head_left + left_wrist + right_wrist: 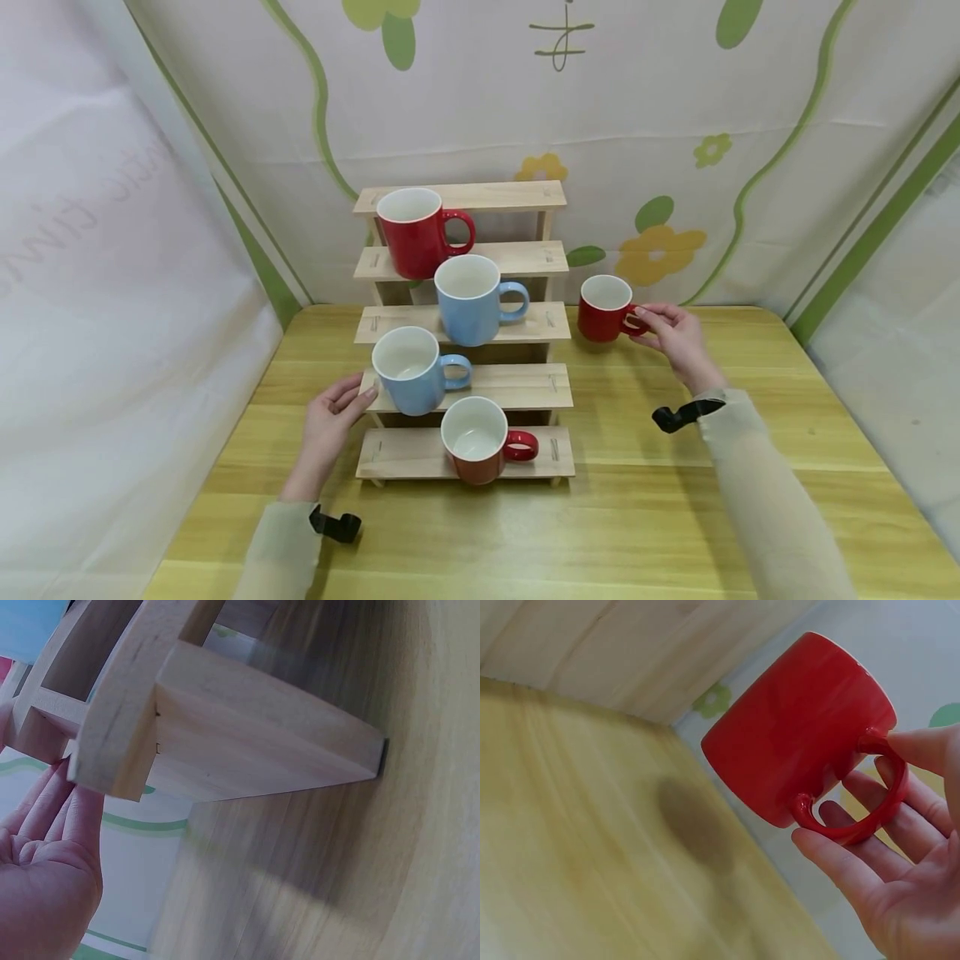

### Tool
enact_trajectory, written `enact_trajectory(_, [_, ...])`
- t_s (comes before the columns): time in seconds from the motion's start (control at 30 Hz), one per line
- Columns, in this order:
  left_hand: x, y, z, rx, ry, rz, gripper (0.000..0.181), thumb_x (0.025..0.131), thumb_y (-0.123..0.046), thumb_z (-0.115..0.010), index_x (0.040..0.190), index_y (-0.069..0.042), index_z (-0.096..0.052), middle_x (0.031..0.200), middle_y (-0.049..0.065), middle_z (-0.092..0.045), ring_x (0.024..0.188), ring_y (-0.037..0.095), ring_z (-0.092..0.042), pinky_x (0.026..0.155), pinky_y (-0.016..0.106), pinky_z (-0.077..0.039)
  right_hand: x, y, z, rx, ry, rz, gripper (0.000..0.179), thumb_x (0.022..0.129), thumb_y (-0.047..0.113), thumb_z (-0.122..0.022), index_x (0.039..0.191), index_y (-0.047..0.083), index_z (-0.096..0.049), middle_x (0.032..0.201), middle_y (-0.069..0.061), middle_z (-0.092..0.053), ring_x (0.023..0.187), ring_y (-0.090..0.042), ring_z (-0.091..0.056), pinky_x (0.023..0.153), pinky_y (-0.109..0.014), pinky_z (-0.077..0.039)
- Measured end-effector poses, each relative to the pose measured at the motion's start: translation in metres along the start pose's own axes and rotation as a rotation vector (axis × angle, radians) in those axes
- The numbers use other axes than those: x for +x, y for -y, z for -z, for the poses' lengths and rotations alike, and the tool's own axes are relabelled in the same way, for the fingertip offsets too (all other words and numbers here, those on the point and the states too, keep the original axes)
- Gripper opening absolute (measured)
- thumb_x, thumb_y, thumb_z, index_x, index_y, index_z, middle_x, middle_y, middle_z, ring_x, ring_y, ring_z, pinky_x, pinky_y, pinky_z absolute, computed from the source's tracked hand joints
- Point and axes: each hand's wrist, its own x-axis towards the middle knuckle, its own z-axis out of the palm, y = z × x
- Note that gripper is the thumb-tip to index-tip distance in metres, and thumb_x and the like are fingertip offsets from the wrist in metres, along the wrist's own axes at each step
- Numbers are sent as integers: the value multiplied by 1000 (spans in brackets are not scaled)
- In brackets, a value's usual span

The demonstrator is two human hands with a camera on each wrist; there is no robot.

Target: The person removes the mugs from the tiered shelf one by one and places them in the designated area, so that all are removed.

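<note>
My right hand point(678, 342) holds a red mug point(799, 727) with a white inside by its handle point(892, 799), right of the rack. In the right wrist view the mug hangs over the table, its shadow apart from it. At the left end of a stepped wooden rack point(517, 385), my left hand point(332, 421) pinches a lower shelf's edge, thumb on top and fingers point(75, 817) beneath. Another red mug point(411, 242) sits just below the top shelf. Lower down stand two light blue mugs point(468, 304), and a red mug point(480, 450) is on the bottom shelf.
The rack stands on a yellowish wooden table point(637, 500). Behind it hangs a white cloth point(480, 108) printed with flowers and green vines, and more cloth closes off both sides. A black strap point(335, 525) is on each wrist.
</note>
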Motion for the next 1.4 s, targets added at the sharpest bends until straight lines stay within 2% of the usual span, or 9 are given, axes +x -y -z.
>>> enact_trajectory(0.2, [0,2,0,1,6,-11,55,97,-29,-74,140,0,-57,128,16,-66,107,8,-66,90,22,-54,0,-15,-2,58,-9,-22,17,98,12,-71,108,-2,-67,104,-5,-74,98,-17,-70,87,-41,-56])
enact_trajectory(0.3, [1,2,0,-4,2,-16,55,97,-29,-74,140,0,-57,128,16,-67,107,9,-67,89,23,-54,1,-19,-4,81,-14,-32,11,98,10,-71,104,2,-68,99,-2,-75,96,-18,-70,87,-40,-57])
enact_trajectory(0.57, [1,3,0,-4,-5,-19,54,98,-27,-74,140,2,-57,126,13,-68,105,7,-67,89,22,-54,3,-25,-5,38,-5,-66,32,100,15,-69,117,-10,-60,105,-3,-73,106,-20,-68,92,-42,-56])
enact_trajectory(0.77, [1,2,0,-11,-9,-18,53,98,-27,-74,139,2,-58,125,11,-69,105,7,-67,89,22,-54,2,-28,-7,-12,10,-92,32,101,19,-68,118,-7,-60,109,-6,-71,110,-22,-65,98,-45,-51])
enact_trajectory(0.9, [1,2,-1,-9,-12,-18,54,98,-28,-73,140,2,-57,125,12,-69,105,6,-67,89,22,-54,2,-29,-8,-36,27,-109,40,102,21,-66,125,-11,-56,112,-4,-68,114,-23,-62,101,-45,-50])
enact_trajectory(0.97, [1,3,-1,-10,-17,-15,54,97,-27,-74,139,2,-57,125,13,-69,104,6,-67,88,22,-54,2,-30,-7,-12,34,-119,41,103,20,-65,126,-12,-54,113,-4,-65,115,-24,-61,102,-45,-49])
enact_trajectory(1.13, [1,5,-1,-13,-21,-15,54,97,-27,-74,139,2,-57,124,13,-69,104,7,-68,88,22,-55,1,-33,-5,94,65,-136,30,103,16,-63,121,-8,-58,115,-6,-62,117,-25,-60,104,-46,-45])
enact_trajectory(1.4, [1,4,-2,-24,-18,-23,53,97,-26,-74,139,3,-58,122,10,-70,104,8,-68,89,23,-55,2,-36,-2,165,77,-160,14,104,14,-63,111,3,-67,118,-5,-62,120,-25,-58,106,-50,-41])
